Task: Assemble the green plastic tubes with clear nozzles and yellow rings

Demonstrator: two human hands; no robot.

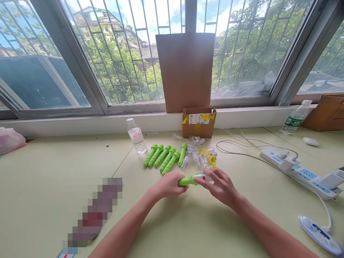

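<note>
My left hand point(170, 185) is closed around one end of a light-green plastic tube point(190, 179), held just above the table. On the tube's other end sits a clear plastic part point(200, 176) with a spot of red in it. The fingers of my right hand point(221, 187) close on that clear end and partly cover it. Beyond my hands, several similar green ribbed tubes point(162, 156) lie side by side, with another green tube point(182, 154) a little to their right. Clear and white small bottle-like pieces point(196, 160) and yellow ring-shaped pieces point(212, 159) are heaped beside it.
An open cardboard box point(199, 127) stands by the windowsill behind the pieces. One water bottle point(136, 137) is left of it, another bottle point(295, 119) far right. A power strip point(303, 173) with cables and a white device point(319, 234) occupy the right. A blurred-out object point(94, 211) lies left.
</note>
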